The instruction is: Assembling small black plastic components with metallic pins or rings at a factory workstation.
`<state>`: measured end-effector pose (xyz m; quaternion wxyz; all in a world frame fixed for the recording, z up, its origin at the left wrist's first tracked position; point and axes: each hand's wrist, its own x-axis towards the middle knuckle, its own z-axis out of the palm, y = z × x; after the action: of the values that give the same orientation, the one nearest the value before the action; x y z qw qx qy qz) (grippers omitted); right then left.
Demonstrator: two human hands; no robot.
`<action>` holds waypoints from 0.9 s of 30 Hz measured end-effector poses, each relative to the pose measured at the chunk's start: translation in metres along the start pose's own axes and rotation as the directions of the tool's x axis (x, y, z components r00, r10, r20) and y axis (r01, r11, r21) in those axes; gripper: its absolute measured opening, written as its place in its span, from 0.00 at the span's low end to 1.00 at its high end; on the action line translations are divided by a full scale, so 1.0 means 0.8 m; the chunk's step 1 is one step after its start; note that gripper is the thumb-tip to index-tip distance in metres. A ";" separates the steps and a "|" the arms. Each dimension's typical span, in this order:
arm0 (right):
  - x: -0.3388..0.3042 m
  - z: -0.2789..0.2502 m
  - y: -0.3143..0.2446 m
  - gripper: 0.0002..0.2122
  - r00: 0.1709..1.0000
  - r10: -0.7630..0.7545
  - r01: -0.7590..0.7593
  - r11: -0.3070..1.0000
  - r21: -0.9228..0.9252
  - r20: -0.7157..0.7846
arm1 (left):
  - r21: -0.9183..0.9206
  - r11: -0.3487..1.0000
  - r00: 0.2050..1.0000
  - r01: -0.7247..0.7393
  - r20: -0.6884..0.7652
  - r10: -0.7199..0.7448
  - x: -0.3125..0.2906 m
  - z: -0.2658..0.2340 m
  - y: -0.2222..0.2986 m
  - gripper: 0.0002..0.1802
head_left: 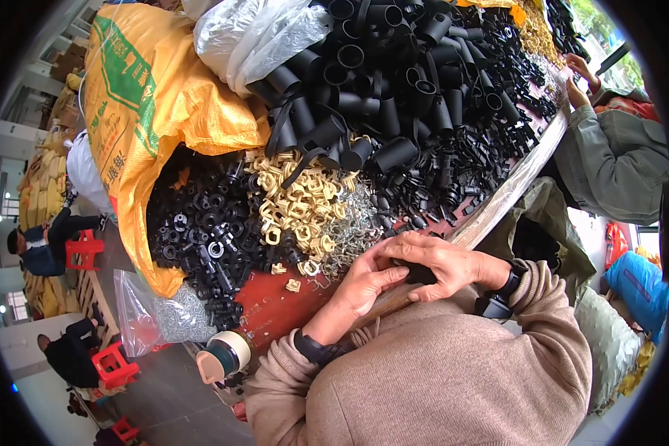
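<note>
While left hand [364, 286] and right hand [447, 264], together, hold half-hidden black part [419, 274] just below frame's middle, part seems light, hard, maybe slippery: best pinched at sides.

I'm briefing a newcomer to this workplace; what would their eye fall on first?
Probably the heap of black cylinders at top centre, beside the bright yellow sack on the left. Below them, cream pieces stand out. Lower still, the left grip and right grip meet around a dark piece.
</note>
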<state>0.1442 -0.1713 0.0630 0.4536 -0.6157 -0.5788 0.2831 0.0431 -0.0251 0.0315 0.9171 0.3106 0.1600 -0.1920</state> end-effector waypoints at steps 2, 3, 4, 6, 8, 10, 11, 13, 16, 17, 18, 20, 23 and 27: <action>0.004 0.001 -0.001 0.30 0.998 -0.021 0.019 0.999 -0.026 -0.066 | 0.011 1.000 1.000 -0.020 -0.014 0.021 0.002 -0.003 0.001 0.26; 0.007 0.001 -0.001 0.30 0.997 -0.023 0.021 1.000 -0.022 -0.067 | 0.022 0.999 0.998 -0.044 -0.032 0.044 0.002 -0.004 0.001 0.26; 0.009 0.001 0.000 0.29 0.997 -0.025 0.024 1.000 -0.018 -0.068 | 0.033 0.997 0.996 -0.067 -0.051 0.069 0.002 -0.005 0.002 0.26; 0.010 0.003 0.003 0.29 0.997 -0.029 0.028 1.000 -0.012 -0.065 | 0.015 0.998 0.996 -0.058 -0.060 0.059 0.003 -0.005 0.002 0.27; 0.008 0.008 0.005 0.27 0.995 -0.035 0.023 0.992 -0.126 -0.098 | -0.021 0.999 0.996 -0.039 -0.077 0.038 0.002 -0.002 0.002 0.30; 0.004 0.007 0.003 0.26 0.993 -0.037 0.016 0.983 -0.182 -0.116 | -0.003 1.000 0.994 -0.024 -0.105 0.024 -0.002 0.003 0.003 0.30; 0.002 0.002 0.000 0.24 0.988 -0.025 -0.015 0.967 -0.253 -0.156 | 0.014 1.000 0.991 -0.010 -0.137 0.012 -0.006 0.006 0.005 0.31; -0.009 -0.011 -0.004 0.21 0.970 -0.008 -0.089 0.917 -0.388 -0.241 | 0.031 0.999 0.986 0.008 -0.165 -0.003 -0.011 0.005 0.007 0.31; -0.054 -0.037 -0.002 0.17 0.892 0.087 -0.290 0.864 -0.413 -0.444 | 0.179 0.983 0.976 -0.048 -0.202 0.085 -0.023 -0.005 0.014 0.33; -0.073 -0.047 -0.007 0.16 0.859 0.153 -0.371 0.844 -0.388 -0.488 | 0.178 0.983 0.976 -0.044 -0.200 0.079 -0.027 -0.009 0.016 0.33; -0.092 -0.052 -0.011 0.14 0.797 0.178 -0.461 0.798 -0.389 -0.577 | 0.207 0.973 0.968 -0.101 -0.205 0.144 -0.031 -0.013 0.019 0.32; -0.139 -0.060 -0.012 0.12 0.676 0.235 -0.633 0.670 -0.387 -0.699 | 0.270 0.939 0.937 -0.214 -0.214 0.275 -0.040 -0.022 0.024 0.31; -0.192 -0.066 -0.014 0.11 0.613 0.252 -0.768 0.413 -0.490 -0.749 | 0.449 0.838 0.868 -0.310 -0.227 0.443 -0.046 -0.035 0.032 0.28; -0.199 -0.067 -0.011 0.08 0.648 0.217 -0.761 0.183 -0.622 -0.730 | 0.579 0.743 0.788 -0.337 -0.259 0.559 -0.059 -0.052 0.043 0.21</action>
<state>0.1599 -0.3388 0.0656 0.0448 -0.9599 -0.2541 -0.1101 0.0100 0.0381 0.0370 0.7658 0.6017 0.2141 0.0757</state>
